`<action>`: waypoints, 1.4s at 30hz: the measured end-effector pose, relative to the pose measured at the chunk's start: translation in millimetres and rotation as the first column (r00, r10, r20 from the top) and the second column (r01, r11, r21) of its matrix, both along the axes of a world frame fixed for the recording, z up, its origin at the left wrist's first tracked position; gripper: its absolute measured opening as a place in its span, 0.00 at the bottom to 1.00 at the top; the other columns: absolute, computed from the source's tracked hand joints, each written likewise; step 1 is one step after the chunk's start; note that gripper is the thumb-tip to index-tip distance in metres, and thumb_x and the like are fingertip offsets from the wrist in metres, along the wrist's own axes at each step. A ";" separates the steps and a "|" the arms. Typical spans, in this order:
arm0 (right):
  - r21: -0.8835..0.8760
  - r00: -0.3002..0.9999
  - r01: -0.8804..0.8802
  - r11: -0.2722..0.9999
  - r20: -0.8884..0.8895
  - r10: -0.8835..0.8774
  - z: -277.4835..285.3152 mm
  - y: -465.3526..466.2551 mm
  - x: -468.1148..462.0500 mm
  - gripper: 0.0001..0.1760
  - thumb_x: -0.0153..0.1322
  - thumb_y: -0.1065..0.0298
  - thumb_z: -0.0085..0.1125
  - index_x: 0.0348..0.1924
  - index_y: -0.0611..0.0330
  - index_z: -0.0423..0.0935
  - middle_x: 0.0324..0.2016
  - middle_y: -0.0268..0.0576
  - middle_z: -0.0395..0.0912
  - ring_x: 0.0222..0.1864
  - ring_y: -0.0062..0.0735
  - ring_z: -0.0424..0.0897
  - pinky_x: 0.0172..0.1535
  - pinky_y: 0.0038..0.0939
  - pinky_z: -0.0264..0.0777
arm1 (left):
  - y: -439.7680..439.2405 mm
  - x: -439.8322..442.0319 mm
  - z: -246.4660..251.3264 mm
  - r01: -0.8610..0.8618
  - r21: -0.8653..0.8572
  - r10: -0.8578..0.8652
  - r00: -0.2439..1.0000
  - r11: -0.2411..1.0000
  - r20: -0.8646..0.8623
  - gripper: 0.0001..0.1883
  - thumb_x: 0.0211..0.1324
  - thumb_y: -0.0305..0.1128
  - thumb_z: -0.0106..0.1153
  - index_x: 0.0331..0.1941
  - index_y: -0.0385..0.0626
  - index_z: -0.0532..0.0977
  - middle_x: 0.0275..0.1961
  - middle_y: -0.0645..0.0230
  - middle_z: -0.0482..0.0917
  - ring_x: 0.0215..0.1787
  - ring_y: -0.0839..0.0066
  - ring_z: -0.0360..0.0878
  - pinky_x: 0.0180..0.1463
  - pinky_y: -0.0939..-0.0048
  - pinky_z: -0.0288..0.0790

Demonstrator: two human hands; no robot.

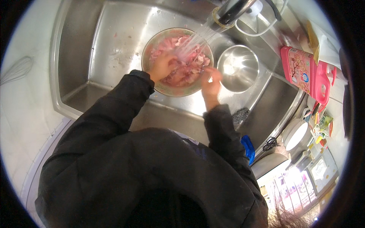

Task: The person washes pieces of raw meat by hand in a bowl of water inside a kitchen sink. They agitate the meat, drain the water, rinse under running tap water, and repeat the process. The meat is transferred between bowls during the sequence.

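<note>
A round metal bowl (146, 51) of raw, pink meat pieces (182, 72) in reddish water stands in a stainless steel sink. Water pours into it from the faucet (228, 15). My left hand (162, 67) reaches over the bowl's left side, its fingers among the meat; what they grip is hidden. At the bowl's right rim is my right hand (211, 85), blurred, with its fingers bent. Whether it holds anything is unclear. Just right of that hand sits a smaller, shiny metal bowl (241, 78) with no food visible inside.
The sink's floor (119, 37) carries small scraps at left. A dark scouring pad (241, 115) lies near my right sleeve, with a blue cloth (248, 149) at the sink's edge. On the right counter are a pink jug (302, 71), scissors (271, 144) and a white bowl (295, 134). A whisk (18, 69) lies far left.
</note>
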State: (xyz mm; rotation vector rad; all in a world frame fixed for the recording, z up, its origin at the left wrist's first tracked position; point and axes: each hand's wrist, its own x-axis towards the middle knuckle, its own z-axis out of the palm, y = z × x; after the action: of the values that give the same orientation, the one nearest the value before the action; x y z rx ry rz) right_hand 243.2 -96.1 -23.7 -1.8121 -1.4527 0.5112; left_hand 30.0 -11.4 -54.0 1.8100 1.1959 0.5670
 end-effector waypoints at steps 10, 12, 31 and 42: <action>-0.401 0.849 -0.189 0.896 -0.525 -0.056 -6.5 38.5 -66.5 0.17 0.60 0.76 0.63 0.44 0.62 0.79 0.38 0.49 0.78 0.41 0.43 0.78 0.45 0.35 0.71 | 19.4 -8.0 12.3 0.135 -0.433 -0.095 0.989 0.892 0.113 0.08 0.49 0.18 0.58 0.33 0.41 0.73 0.32 0.67 0.76 0.37 0.75 0.76 0.41 0.74 0.70; -0.520 0.631 -0.237 0.821 -0.725 -0.277 4.9 34.1 -62.5 0.17 0.61 0.75 0.64 0.44 0.62 0.79 0.37 0.46 0.79 0.38 0.40 0.78 0.43 0.32 0.72 | 13.6 -8.2 21.9 0.098 -0.565 0.045 0.971 0.820 0.234 0.07 0.52 0.17 0.56 0.34 0.41 0.71 0.33 0.70 0.76 0.37 0.81 0.75 0.39 0.78 0.70; -0.070 0.984 -0.173 0.983 0.040 0.176 67.9 49.2 -50.8 0.06 0.60 0.74 0.59 0.31 0.60 0.81 0.27 0.46 0.81 0.30 0.44 0.81 0.35 0.33 0.75 | 17.4 4.7 91.8 0.227 -0.410 -0.190 0.973 0.883 0.129 0.11 0.51 0.21 0.57 0.41 0.38 0.74 0.34 0.68 0.80 0.35 0.84 0.75 0.39 0.78 0.70; -0.510 0.435 0.089 0.855 -0.753 -0.494 62.0 48.4 23.7 0.10 0.70 0.76 0.54 0.45 0.69 0.75 0.32 0.42 0.80 0.28 0.24 0.75 0.35 0.21 0.70 | -1.1 -20.6 78.9 0.098 -0.815 0.235 0.932 0.572 0.277 0.10 0.56 0.23 0.56 0.42 0.38 0.77 0.38 0.72 0.80 0.35 0.81 0.76 0.39 0.79 0.70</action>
State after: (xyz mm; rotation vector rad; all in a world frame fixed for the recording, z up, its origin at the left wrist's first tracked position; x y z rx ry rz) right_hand 266.9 -47.7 38.3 -1.6020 -0.2778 1.3821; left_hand 9.3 -12.5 25.0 0.7975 1.0167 0.2681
